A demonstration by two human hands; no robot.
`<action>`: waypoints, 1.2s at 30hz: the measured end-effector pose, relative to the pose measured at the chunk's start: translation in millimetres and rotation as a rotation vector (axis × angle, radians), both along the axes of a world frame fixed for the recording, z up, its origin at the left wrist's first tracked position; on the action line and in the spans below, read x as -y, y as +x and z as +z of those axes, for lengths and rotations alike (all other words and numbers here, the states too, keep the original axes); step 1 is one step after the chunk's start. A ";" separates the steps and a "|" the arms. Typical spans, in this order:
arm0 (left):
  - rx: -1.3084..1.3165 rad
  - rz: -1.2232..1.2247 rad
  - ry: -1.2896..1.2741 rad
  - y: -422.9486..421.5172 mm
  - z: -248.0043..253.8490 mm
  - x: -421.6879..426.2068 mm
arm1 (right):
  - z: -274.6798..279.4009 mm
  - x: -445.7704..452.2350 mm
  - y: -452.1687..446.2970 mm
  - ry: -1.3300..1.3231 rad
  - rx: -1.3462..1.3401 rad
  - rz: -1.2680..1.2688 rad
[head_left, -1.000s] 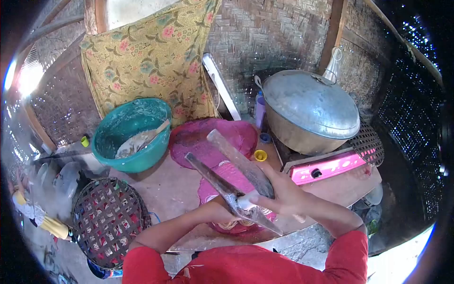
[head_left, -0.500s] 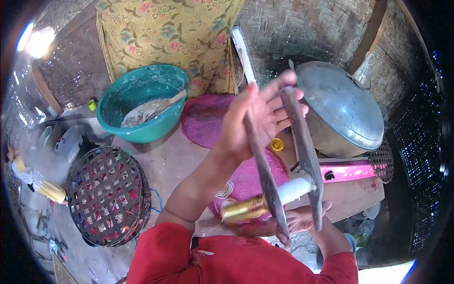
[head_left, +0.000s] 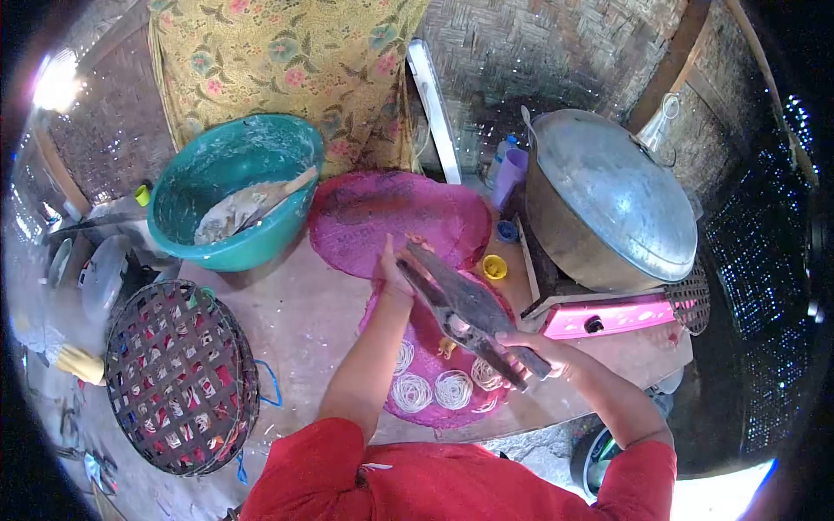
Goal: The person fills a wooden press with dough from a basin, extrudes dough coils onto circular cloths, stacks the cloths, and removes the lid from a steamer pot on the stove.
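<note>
A dark wooden noodle press (head_left: 469,300) with two long handle bars is slanted across the space between my hands. My left hand (head_left: 397,271) is closed around its far end, the fingers partly hidden behind the wood. At the near end, my right hand (head_left: 532,350) grips the bars with the thumb on top. Below the press lies a pink round mat (head_left: 434,414) bearing several coils of thin white noodle strands (head_left: 412,393). Part of a gold-coloured piece (head_left: 446,346) shows under the press, mostly covered.
A green basin (head_left: 232,254) holding white dough and a wooden spatula stands at the back left. A second pink mat (head_left: 404,213) lies behind my hands. To the right, a large lidded pot (head_left: 608,200) sits on a pink stove (head_left: 608,318). A woven basket (head_left: 182,378) is at left.
The press has tilted from near upright to lying lower over the mat, its bars closer together. My left hand came down from an open, raised position and now grips it. The white cylinder is mostly hidden.
</note>
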State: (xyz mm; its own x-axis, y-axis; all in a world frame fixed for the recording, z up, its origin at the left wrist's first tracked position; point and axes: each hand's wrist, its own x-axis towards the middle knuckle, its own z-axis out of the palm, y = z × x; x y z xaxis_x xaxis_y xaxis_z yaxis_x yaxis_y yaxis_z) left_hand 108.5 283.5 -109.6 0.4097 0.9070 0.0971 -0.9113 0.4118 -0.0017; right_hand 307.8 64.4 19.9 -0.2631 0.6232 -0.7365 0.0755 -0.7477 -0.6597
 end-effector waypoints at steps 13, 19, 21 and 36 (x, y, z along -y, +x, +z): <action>-0.116 0.107 -0.095 -7.1 53.9 17.0 | 53.2 4.9 -11.1 0.004 0.080 0.094; -0.073 -0.002 0.015 -24.4 61.6 14.3 | 47.1 13.0 -28.1 0.068 -0.108 0.049; 0.003 -0.014 -0.034 -22.5 51.9 22.0 | 50.0 19.8 -23.9 0.080 -0.072 0.036; -0.147 -0.005 -0.104 -28.2 51.5 27.8 | 44.3 30.5 -25.8 0.126 -0.033 0.013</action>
